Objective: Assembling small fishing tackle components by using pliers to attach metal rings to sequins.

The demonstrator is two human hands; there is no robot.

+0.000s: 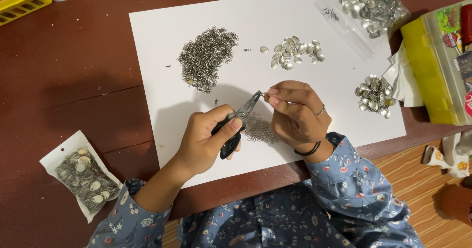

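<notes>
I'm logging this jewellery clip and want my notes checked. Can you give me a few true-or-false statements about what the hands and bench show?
1. The left hand holds black-handled pliers. True.
2. The right hand is flat on the white sheet. False: it pinches a small piece at the plier tips.
3. The ring pile lies on the sheet. True.
4. The yellow box is at the left edge. False: it is on the right.

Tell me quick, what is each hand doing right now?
Left hand: closed around black-handled pliers.
Right hand: fingers pinched on a tiny metal piece at the plier tips.
</notes>
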